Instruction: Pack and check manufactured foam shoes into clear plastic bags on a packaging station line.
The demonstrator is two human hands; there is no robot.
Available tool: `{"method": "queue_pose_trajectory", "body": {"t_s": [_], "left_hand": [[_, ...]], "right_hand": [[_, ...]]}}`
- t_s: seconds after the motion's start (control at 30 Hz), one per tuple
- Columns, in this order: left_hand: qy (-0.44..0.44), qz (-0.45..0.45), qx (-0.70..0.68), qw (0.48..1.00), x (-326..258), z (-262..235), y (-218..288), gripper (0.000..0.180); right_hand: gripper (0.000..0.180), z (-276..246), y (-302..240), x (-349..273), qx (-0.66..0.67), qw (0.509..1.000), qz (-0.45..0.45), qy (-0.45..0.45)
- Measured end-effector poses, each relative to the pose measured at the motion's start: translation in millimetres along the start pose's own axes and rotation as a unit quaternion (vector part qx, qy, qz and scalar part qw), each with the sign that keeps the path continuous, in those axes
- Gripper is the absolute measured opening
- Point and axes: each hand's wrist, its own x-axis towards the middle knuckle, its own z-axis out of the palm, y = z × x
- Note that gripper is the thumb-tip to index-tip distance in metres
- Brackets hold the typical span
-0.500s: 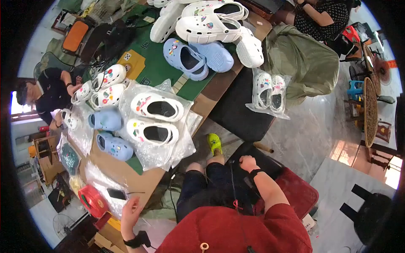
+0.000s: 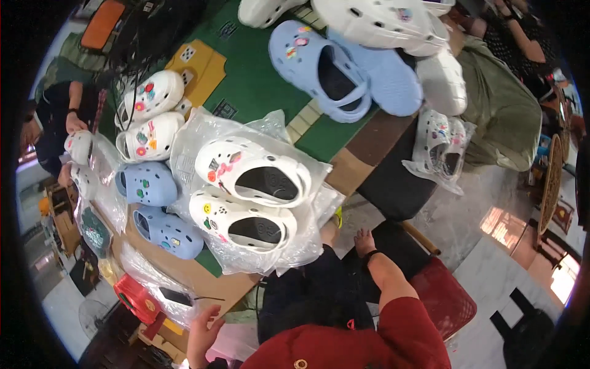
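Brown-and-green table [image 2: 228,287] carries two white, round-toed foam clogs [image 2: 252,206] on clear plastic bags [image 2: 308,246]: probably light, squishy, best held at the back. Near the clogs, left hand [image 2: 206,332] and right hand [image 2: 364,243] have loosely open, empty fingers.

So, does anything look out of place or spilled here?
I see no spill. One bagged pair of white clogs lies off the table, beside the green cover, while most shoes are on the table. Also, one blue clog seems turned sole-up against its mate, whose opening shows.
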Motion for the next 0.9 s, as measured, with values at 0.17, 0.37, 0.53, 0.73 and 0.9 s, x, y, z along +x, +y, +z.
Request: {"method": "queue_pose_trajectory", "body": {"t_s": [0.17,0.37,0.53,0.73,0.9], "left_hand": [[-0.01,-0.023,-0.015,1.0,23,-11,-28,0.039],[-0.043,-0.009,-0.054,0.998,56,-15,-44,0.035],[-0.033,-0.065,-0.061,0.996,60,-12,-29,0.038],[-0.02,-0.059,-0.06,0.996,55,-17,-35,0.038],[0.008,-0.017,-0.079,0.997,50,-19,-43,0.039]], "right_hand": [[0.042,34,-39,46,-0.003,0.991,-0.016,-0.129],[0.048,154,-25,82,0.02,0.987,0.089,-0.135],[0.05,113,-39,42,0.051,0.973,0.035,-0.221],[0.051,58,-5,27,0.07,0.974,0.064,-0.206],[0.051,5,25,47,0.072,0.981,0.074,-0.166]]}}
